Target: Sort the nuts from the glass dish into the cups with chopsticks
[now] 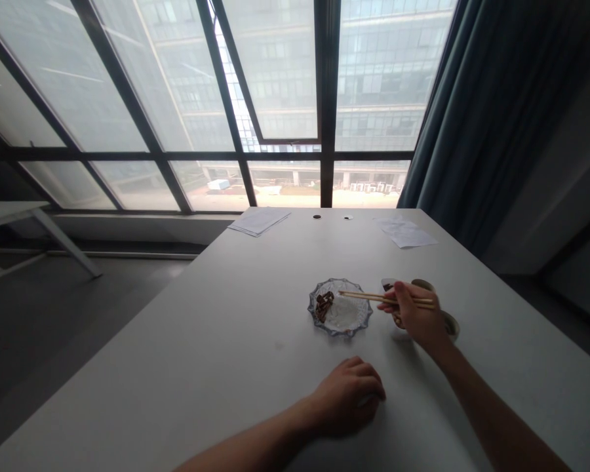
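Observation:
My right hand (417, 316) is closed around a pair of wooden chopsticks (361, 296). Their tips point left, over a clear glass plate (347, 331) with a scalloped rim, and nothing shows between them. On the plate's left side lies a small heap of dark brown pieces (323, 306), too small to name. Behind and beneath my right hand are several small bowls, among them one at the right (452, 324) and one at the back (423, 284); the hand partly hides them and their contents. My left hand (350, 395) rests on the table in front of the plate, fingers curled, apparently holding nothing.
The white table (216, 367) stretches toward the windows. Paper sheets lie at its far left (259, 221) and far right (406, 232). Two round holes sit near the far edge. A dark curtain (472, 131) hangs at the right, and another table (10, 211) stands at the left.

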The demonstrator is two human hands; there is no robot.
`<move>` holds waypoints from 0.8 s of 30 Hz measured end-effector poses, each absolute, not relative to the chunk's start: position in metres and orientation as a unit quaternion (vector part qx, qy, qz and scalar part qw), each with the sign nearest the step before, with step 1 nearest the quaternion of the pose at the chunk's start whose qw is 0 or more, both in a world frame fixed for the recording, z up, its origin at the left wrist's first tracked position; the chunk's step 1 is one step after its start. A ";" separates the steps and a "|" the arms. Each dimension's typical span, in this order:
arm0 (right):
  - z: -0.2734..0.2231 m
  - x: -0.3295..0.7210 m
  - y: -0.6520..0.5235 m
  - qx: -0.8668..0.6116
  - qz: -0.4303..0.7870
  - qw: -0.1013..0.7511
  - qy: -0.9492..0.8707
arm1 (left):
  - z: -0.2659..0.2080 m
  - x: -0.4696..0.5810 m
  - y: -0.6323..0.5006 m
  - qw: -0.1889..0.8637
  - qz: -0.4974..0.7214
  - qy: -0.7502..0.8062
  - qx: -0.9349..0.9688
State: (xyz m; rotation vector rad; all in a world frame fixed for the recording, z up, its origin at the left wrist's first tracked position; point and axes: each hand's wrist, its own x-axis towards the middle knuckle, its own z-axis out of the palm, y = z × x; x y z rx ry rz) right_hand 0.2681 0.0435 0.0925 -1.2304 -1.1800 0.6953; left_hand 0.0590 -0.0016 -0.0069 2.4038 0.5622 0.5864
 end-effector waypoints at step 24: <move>0.090 0.266 0.045 -0.501 0.345 0.554 -0.568 | -0.005 0.059 -0.001 0.301 0.211 0.212 0.905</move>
